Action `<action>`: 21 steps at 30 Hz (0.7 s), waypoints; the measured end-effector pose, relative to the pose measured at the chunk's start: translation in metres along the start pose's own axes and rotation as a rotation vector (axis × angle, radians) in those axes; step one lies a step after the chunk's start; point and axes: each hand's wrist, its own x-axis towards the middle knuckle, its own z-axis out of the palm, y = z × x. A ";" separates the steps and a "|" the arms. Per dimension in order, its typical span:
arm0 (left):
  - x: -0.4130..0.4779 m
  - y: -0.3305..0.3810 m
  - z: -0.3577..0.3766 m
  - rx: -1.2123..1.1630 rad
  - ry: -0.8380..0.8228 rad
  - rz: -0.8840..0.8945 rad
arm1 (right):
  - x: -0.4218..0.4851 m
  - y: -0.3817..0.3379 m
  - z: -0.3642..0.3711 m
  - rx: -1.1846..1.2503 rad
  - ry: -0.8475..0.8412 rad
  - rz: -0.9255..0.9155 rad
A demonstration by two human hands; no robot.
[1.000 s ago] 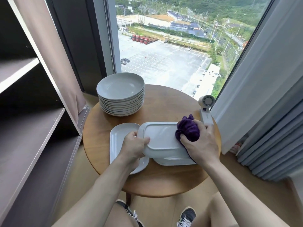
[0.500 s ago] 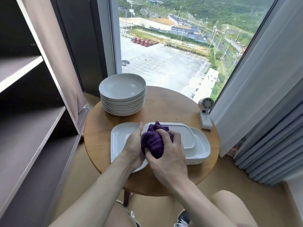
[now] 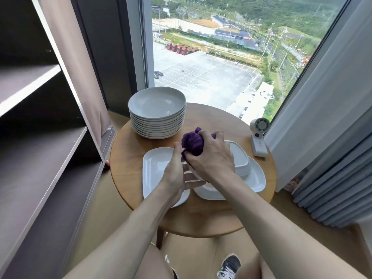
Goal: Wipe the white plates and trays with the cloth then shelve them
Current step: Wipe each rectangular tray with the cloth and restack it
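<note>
Since a second before, the purple cloth [image 3: 192, 143] had crossed from the right end of the upturned tray [image 3: 239, 158] to its far left corner. It was carried there by my right hand [image 3: 211, 160], which clutched it in a tight bunch.

Working from the left, a flat tray [image 3: 155, 170] lay on the table, partly under my left hand [image 3: 177, 174]. That hand's fingers were straight and spread against the upturned tray's near left edge, thumb raised beside the cloth, so it was bracing and not clasping. The upturned tray sat bottom-up on a lower tray [image 3: 255, 178]. I judged it to be glazed ceramic: rigid, fairly heavy, slick, and likely to chip if it slid off the one beneath. I would have lifted it by its two short ends, fingers hooked under the rim. The cloth was soft and limp, easy to ball up.

Dark open shelves [image 3: 40, 158] stood at the left. The round wooden table [image 3: 128, 150] carried a stack of plates [image 3: 157, 111] at its far left and a small white fan [image 3: 259, 137] at its right edge. A pale curtain [image 3: 322, 117] hung just beyond the fan.
</note>
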 end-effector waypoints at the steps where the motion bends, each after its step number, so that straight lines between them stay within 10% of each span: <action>1: 0.001 -0.001 0.000 0.007 -0.003 -0.006 | 0.005 0.003 -0.001 0.024 -0.011 0.020; 21: 0.005 -0.006 -0.006 0.169 0.131 -0.001 | -0.015 0.094 -0.024 -0.041 0.075 0.184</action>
